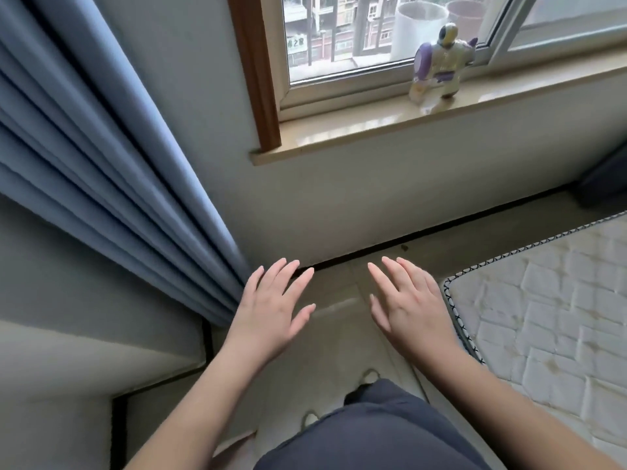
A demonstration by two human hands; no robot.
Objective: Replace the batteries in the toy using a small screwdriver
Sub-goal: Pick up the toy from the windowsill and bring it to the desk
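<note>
Head view shows the toy [441, 64], a small white and purple robot figure, standing upright on the windowsill [339, 130] close against the window [339, 45], its long axis vertical. It lies up and to the right of both hands, well apart from them and well above the level where they hover. The right hand [405, 308] is the nearer of the two, so by my judgement that hand has the shorter reach up to the sill. The left hand [271, 308] hovers beside it; both hands are spread flat, palms down, fingers straight and slightly fanned, holding nothing, over the pale floor [334, 300] in front of the wall below the sill. No screwdriver and no batteries are visible, so the task looks not yet begun, and fetching the toy seems the first step. To the left hangs a blue curtain [101, 157] in folds; to the right lies a quilted white mattress [543, 317] with a stitched edge. Outside the glass stands what may be a white pot [417, 28], though the view through the pane is blurred.
</note>
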